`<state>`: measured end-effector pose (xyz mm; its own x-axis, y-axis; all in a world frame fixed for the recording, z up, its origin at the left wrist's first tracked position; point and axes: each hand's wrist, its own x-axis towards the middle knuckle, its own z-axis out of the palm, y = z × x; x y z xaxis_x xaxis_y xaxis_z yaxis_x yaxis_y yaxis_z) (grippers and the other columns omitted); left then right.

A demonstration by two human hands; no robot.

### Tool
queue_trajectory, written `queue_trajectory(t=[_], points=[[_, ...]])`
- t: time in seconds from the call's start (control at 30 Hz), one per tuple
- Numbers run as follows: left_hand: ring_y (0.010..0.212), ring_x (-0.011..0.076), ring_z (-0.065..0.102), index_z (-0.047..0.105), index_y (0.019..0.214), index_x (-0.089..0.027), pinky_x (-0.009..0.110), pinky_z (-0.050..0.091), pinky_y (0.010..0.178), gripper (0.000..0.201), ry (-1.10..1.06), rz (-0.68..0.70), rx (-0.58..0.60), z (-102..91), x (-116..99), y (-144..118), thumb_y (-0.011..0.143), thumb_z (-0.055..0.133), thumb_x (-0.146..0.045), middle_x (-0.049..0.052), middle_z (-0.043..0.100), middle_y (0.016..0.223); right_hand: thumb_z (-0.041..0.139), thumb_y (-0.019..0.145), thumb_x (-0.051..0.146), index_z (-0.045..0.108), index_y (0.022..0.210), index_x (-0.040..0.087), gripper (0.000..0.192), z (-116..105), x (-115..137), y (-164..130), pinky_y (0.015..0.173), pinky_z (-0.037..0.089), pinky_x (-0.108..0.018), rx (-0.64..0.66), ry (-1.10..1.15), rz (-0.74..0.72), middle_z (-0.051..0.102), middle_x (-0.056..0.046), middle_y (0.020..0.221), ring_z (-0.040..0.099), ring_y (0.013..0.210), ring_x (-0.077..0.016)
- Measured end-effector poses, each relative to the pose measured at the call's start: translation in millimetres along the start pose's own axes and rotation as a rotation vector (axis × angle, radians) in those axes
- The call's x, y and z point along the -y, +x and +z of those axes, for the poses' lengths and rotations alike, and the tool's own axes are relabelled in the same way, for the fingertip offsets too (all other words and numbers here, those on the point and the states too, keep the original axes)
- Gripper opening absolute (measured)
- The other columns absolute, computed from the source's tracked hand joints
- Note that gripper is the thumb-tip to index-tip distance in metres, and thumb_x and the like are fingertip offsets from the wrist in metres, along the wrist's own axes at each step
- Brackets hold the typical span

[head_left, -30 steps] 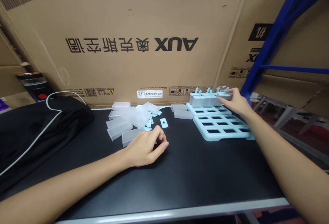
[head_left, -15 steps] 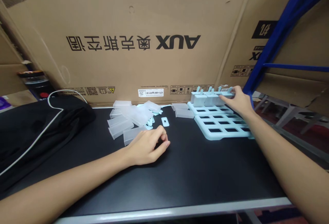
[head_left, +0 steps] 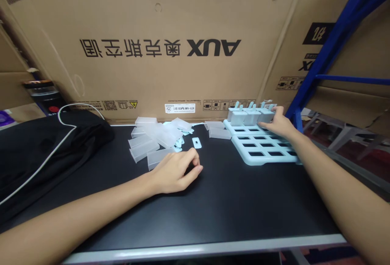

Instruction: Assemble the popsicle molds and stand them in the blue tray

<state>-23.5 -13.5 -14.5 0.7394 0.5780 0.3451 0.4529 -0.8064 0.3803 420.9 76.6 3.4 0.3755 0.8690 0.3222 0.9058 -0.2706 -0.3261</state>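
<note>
Two hands apart: right hand (head_left: 278, 123) grips a mold (head_left: 267, 115) at the tray's (head_left: 262, 153) far row; left hand (head_left: 176, 171) rests curled, empty, beside loose cups (head_left: 146, 143).

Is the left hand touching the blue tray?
No, the left hand rests on the black table, apart from the blue tray; only the right hand reaches it.

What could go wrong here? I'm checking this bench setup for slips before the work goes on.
1. The right hand presses at the far row of moulds standing in the light blue tray; a sideways push might tip them.
2. The tray's near right corner seems close to the table edge, so it could slide off.
3. The left hand rests beside the loose pile of clear moulds; a sweep may scatter them.
</note>
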Motion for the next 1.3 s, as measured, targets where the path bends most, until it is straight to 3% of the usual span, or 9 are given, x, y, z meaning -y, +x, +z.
queue_trajectory(t=[0.27, 0.43, 0.6, 0.73, 0.83, 0.93, 1.03, 1.17, 1.3], points=[[0.071, 0.0151, 0.058, 0.043, 0.094, -0.022, 0.030, 0.044, 0.069, 0.013, 0.002, -0.006, 0.008, -0.7, -1, 0, 0.098, 0.042, -0.035, 0.000, 0.065, 0.090, 0.064, 0.076, 0.051, 0.018, 0.141, 0.007, 0.091, 15, -3, 9, 0.084, 0.041, -0.038, -0.007, -0.131, -0.031, 0.055, -0.032, 0.122, 0.059, 0.107, -0.0378], [0.073, 0.0158, 0.059, 0.043, 0.094, -0.022, 0.031, 0.045, 0.069, 0.014, 0.019, -0.007, 0.016, -1.1, -1, 0, 0.098, 0.042, -0.035, 0.000, 0.065, 0.090, 0.063, 0.077, 0.051, 0.016, 0.143, 0.006, 0.092, 14, 0, 6, 0.085, 0.041, -0.040, 0.004, -0.157, -0.044, 0.054, -0.033, 0.123, 0.059, 0.106, -0.0385], [0.076, 0.0167, 0.060, 0.043, 0.094, -0.022, 0.031, 0.045, 0.070, 0.012, 0.066, 0.025, 0.024, -0.8, -2, -1, 0.098, 0.043, -0.034, 0.000, 0.065, 0.091, 0.064, 0.074, 0.051, 0.026, 0.136, 0.008, 0.085, 11, 8, -2, 0.088, 0.039, -0.042, -0.019, -0.157, -0.013, 0.049, -0.032, 0.125, 0.050, 0.113, -0.0402], [0.076, 0.0183, 0.060, 0.045, 0.094, -0.022, 0.032, 0.045, 0.068, 0.009, 0.188, 0.060, 0.022, 0.1, -3, 0, 0.096, 0.042, -0.030, 0.002, 0.064, 0.089, 0.063, 0.072, 0.050, 0.032, 0.130, 0.010, 0.078, -10, 28, -15, 0.092, 0.036, -0.047, -0.325, -0.143, 0.080, 0.036, -0.030, 0.135, 0.036, 0.122, -0.0431], [0.079, 0.0213, 0.059, 0.048, 0.091, -0.021, 0.036, 0.046, 0.072, 0.011, 0.378, 0.055, -0.013, -0.4, -4, 2, 0.095, 0.041, -0.028, 0.004, 0.063, 0.087, 0.055, 0.078, 0.038, 0.044, 0.120, 0.012, 0.050, -32, 56, -25, 0.095, 0.037, -0.044, -0.568, -0.052, -0.109, 0.049, -0.022, 0.123, 0.042, 0.117, -0.0349], [0.089, 0.0253, 0.059, 0.051, 0.092, -0.019, 0.042, 0.047, 0.083, 0.014, 0.508, 0.018, -0.030, -1.9, -5, 4, 0.094, 0.042, -0.029, 0.008, 0.063, 0.092, 0.045, 0.086, 0.029, 0.054, 0.097, 0.018, 0.018, -38, 90, -40, 0.092, 0.041, -0.040, -0.407, 0.043, -0.455, 0.060, -0.013, 0.099, 0.053, 0.100, -0.0271], [0.102, 0.0277, 0.059, 0.055, 0.098, -0.018, 0.046, 0.044, 0.094, 0.019, 0.515, -0.007, -0.013, -2.2, -4, 4, 0.095, 0.043, -0.032, 0.010, 0.065, 0.107, 0.045, 0.089, 0.030, 0.058, 0.090, 0.020, 0.016, -21, 121, -59, 0.091, 0.043, -0.041, -0.125, 0.013, -0.739, 0.063, -0.012, 0.096, 0.055, 0.099, -0.0276], [0.122, 0.0297, 0.053, 0.057, 0.116, -0.018, 0.052, 0.032, 0.111, 0.029, 0.485, 0.011, -0.007, 0.2, 0, 4, 0.096, 0.043, -0.034, 0.012, 0.059, 0.134, 0.050, 0.087, 0.035, 0.060, 0.107, 0.017, 0.029, 3, 142, -81, 0.089, 0.045, -0.045, 0.133, -0.096, -0.798, 0.066, -0.014, 0.105, 0.058, 0.103, -0.0314], [0.134, 0.0285, 0.047, 0.050, 0.134, -0.020, 0.054, 0.024, 0.118, 0.041, 0.460, 0.023, 0.019, 4.0, 4, 4, 0.098, 0.040, -0.035, 0.012, 0.053, 0.144, 0.057, 0.084, 0.039, 0.061, 0.110, 0.017, 0.034, 3, 145, -89, 0.089, 0.047, -0.044, 0.298, -0.067, -0.851, 0.064, -0.014, 0.113, 0.060, 0.104, -0.0300]])
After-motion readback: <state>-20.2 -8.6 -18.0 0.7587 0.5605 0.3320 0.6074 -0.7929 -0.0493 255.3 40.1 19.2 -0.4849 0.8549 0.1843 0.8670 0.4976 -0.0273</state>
